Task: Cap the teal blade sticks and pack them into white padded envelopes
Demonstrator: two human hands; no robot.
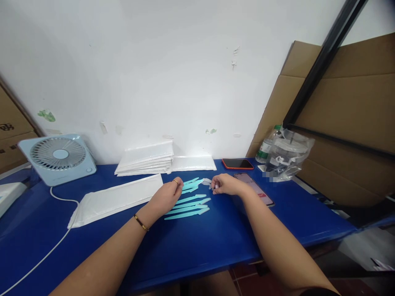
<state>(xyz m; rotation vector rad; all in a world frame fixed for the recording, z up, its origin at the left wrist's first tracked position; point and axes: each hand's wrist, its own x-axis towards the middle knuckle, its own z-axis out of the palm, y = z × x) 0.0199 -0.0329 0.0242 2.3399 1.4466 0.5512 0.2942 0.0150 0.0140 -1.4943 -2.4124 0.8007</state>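
My left hand (165, 197), with a ring and a bracelet, is closed in a pinch on a turquoise eyebrow razor (196, 183). Its blade end points right, and more razors lie just under it, so the exact one held is partly hidden. Below, several turquoise razors (188, 214) lie side by side on the blue table, blade ends to the right. My right hand (224, 184) is closed, fingertips pinched around a small whitish translucent cap that the fingers mostly cover. Beside those fingertips lie several pale translucent caps (206, 181).
A white padded mailer (119, 199) lies left, with a mailer stack (145, 158) against the wall. Two phones (237, 164) are at right, near a bottle (268, 144) and a bagged container (286, 154). A blue fan (60, 158) trails its cable across the left side.
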